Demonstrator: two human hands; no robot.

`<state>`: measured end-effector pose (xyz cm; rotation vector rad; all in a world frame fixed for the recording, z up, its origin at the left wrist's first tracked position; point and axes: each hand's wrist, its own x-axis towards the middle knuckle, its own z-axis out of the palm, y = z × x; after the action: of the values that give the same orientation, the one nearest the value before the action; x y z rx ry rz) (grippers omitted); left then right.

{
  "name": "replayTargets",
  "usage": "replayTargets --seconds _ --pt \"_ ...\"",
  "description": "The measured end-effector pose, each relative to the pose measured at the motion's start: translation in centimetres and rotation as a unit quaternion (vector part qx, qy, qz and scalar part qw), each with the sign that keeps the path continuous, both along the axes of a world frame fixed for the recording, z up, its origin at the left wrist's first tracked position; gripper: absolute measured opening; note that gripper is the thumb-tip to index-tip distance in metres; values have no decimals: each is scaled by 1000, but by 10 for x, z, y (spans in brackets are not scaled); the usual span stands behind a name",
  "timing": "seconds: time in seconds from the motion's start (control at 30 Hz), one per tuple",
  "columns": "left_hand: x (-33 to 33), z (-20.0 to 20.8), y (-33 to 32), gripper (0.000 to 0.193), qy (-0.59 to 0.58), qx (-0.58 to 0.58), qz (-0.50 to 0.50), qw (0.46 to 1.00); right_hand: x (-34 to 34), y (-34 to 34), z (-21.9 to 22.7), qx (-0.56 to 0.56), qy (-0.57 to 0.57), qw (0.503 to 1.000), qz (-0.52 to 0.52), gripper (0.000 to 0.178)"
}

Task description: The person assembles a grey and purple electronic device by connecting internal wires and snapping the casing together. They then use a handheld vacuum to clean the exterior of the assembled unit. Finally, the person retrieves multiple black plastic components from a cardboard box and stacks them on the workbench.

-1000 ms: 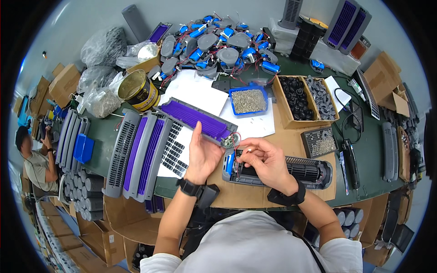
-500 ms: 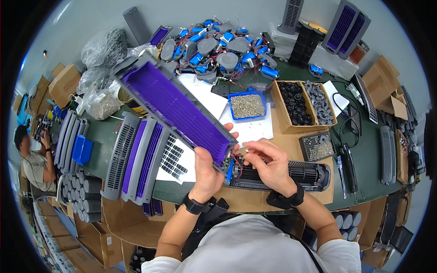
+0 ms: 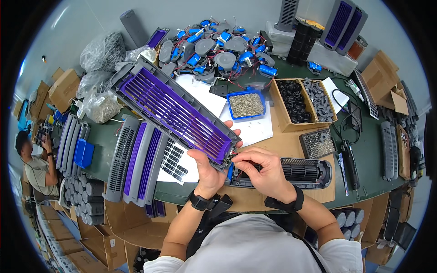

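Observation:
My left hand point(image 3: 208, 175) grips the lower right end of a long grey fan housing point(image 3: 175, 113) with purple slats, thumb in front and fingertips behind its far edge. The housing is tilted, its other end raised to the upper left. At the gripped end sits a small circuit board point(image 3: 226, 160) with thin wires. My right hand point(image 3: 266, 169) pinches a small wire connector against that end; its fingertips mostly hide it. Below lies the other fan half point(image 3: 309, 173), grey with a black ribbed fan wheel, partly covered by my right hand.
Behind are a blue tray of screws point(image 3: 246, 104), a cardboard box of black and grey parts point(image 3: 287, 120) and a heap of blue battery packs point(image 3: 223, 50). Housings point(image 3: 136, 159) stand left; an electric screwdriver point(image 3: 349, 166) lies right. A co-worker point(image 3: 38, 168) sits far left.
The housing has rolled so its slats show more openly. My right hand has moved left with the connector, from just beside the housing's end onto the circuit board.

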<state>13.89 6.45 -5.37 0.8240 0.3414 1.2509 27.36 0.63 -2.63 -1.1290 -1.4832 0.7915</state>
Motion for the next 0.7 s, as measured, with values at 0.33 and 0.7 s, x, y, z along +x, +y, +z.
replayTargets --seconds 0.33,0.7 --pt "1 -2 -1 103 -9 -8 10 1000 -8 6 -7 128 -128 983 -31 18" --pt "3 -3 -1 100 2 -10 32 999 -14 4 -3 148 -224 963 -34 22"
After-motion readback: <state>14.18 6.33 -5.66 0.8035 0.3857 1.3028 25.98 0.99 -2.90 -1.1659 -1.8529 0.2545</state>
